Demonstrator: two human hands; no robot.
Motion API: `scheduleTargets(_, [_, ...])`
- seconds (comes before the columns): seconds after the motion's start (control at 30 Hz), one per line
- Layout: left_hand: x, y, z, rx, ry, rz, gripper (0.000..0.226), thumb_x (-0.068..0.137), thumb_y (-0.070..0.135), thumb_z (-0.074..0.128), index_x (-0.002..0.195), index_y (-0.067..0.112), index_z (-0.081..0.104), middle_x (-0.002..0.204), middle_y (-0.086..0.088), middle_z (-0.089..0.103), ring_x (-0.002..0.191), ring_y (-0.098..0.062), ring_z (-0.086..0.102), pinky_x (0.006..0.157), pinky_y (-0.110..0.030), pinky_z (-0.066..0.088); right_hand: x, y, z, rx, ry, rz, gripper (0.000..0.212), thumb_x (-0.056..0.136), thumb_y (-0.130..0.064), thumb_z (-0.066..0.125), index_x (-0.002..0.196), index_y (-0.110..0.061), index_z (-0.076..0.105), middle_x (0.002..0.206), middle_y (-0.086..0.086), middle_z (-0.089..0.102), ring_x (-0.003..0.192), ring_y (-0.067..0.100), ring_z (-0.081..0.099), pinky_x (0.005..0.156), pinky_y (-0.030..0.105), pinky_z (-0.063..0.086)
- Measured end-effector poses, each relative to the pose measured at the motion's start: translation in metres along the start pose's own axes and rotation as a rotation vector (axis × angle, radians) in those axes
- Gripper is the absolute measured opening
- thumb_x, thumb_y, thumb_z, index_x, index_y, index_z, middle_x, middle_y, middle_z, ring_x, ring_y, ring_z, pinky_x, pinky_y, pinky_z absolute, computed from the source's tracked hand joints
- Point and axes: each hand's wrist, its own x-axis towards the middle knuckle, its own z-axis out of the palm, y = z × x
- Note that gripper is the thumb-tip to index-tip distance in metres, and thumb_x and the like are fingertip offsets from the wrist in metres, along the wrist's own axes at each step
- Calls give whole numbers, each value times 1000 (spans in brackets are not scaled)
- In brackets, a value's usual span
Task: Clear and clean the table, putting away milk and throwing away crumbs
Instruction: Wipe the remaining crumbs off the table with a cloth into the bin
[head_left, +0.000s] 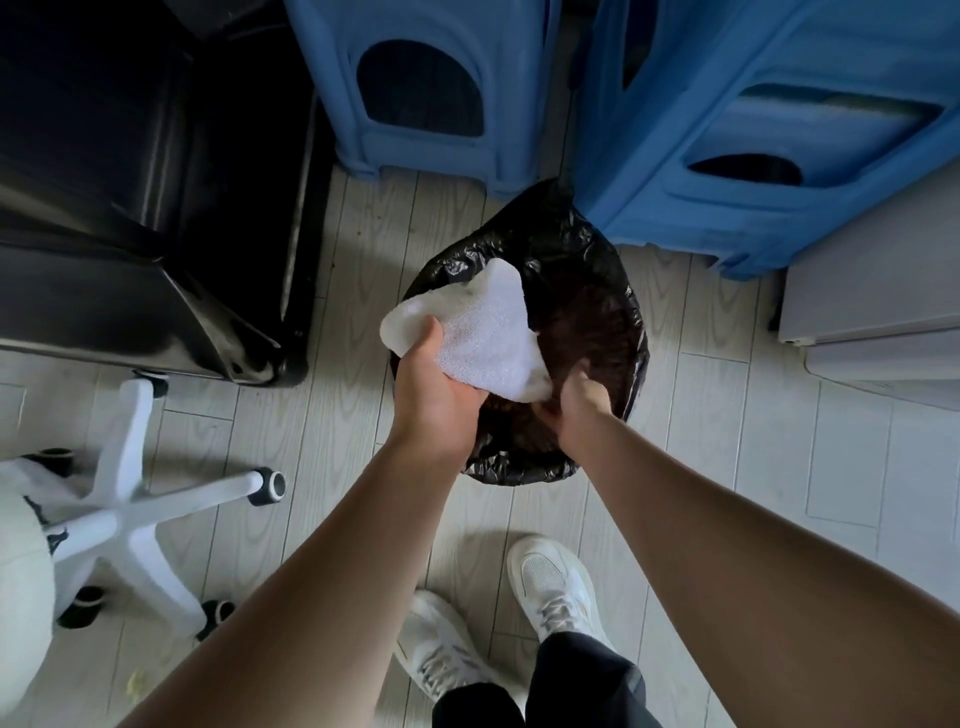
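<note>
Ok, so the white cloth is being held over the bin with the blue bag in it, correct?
Not quite. The bin bag is black, not blue. The blue things are the plastic stools standing behind it. The rest holds: the head view shows the white cloth held over the open mouth of that black-lined bin.

Pale plank floor, seen from above.
A black-lined bin, two blue stools, a black cabinet and a white chair base are placed on it.
</note>
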Motion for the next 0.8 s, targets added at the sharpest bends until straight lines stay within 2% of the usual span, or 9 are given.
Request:
scheduleTargets(0.07, [-2,4,1,54,20,-28,51,107,28,24,144,-6,34,121,-14,61,114,-24,62,96,-33,49,-1,0,7,160,-226,44,55,92,-65,40,115,-18,57,100,5,66,93,24,64,83,38,53])
scheduleTargets(0.1, [-1,5,0,87,35,-35,50,106,26,27,141,-7,38,106,-9,65,100,-20,66,85,-29,53,-5,0,10,143,-301,37,55,91,-64,45,116,-17,57,103,6,65,92,23,62,77,34,52])
scheduleTargets(0.17, [-1,5,-1,178,44,-5,44,106,26,32,130,-6,51,87,-4,70,82,-15,70,71,-26,55,-7,4,19,33,-315,2,31,96,-39,55,110,-12,62,95,7,64,73,16,59,52,24,47])
scheduleTargets(0.23, [-5,6,0,264,52,52,39,105,24,37,126,-2,55,92,-4,72,83,-11,72,70,-24,57,-4,10,22,-57,-194,3,15,97,-13,51,104,-9,64,92,9,66,67,17,59,45,22,44])
scheduleTargets(0.37, [-17,9,2,375,25,133,25,98,10,49,118,8,64,112,-11,72,103,-19,71,90,-35,56,-11,0,17,-404,71,-134,39,96,-6,38,131,-13,55,115,9,62,107,29,59,87,32,47])
scheduleTargets(0.5, [-20,13,3,325,83,90,28,96,10,53,122,7,64,115,-12,72,106,-26,69,91,-39,55,-41,-19,16,-508,186,-360,42,102,-29,33,137,-11,48,136,9,53,124,30,50,101,38,39])
scheduleTargets(0.63, [-20,17,13,280,83,64,26,94,12,49,106,5,71,105,-12,74,102,-27,70,93,-39,51,-87,-24,23,-610,334,-1060,51,101,-40,32,146,-18,39,155,2,32,143,17,28,116,33,22])
scheduleTargets(0.73, [-21,16,24,208,-1,34,33,101,20,40,108,9,70,112,-11,72,114,-25,65,101,-39,46,-107,-14,44,-720,92,-1403,56,100,-48,23,149,-24,35,158,-2,28,146,13,21,119,33,16])
scheduleTargets(0.8, [-21,12,24,194,9,17,34,102,22,40,113,8,68,115,-12,71,114,-23,65,100,-36,47,-90,-12,55,-735,-108,-1230,59,97,-51,20,146,-25,40,154,-2,35,144,13,26,118,33,20])
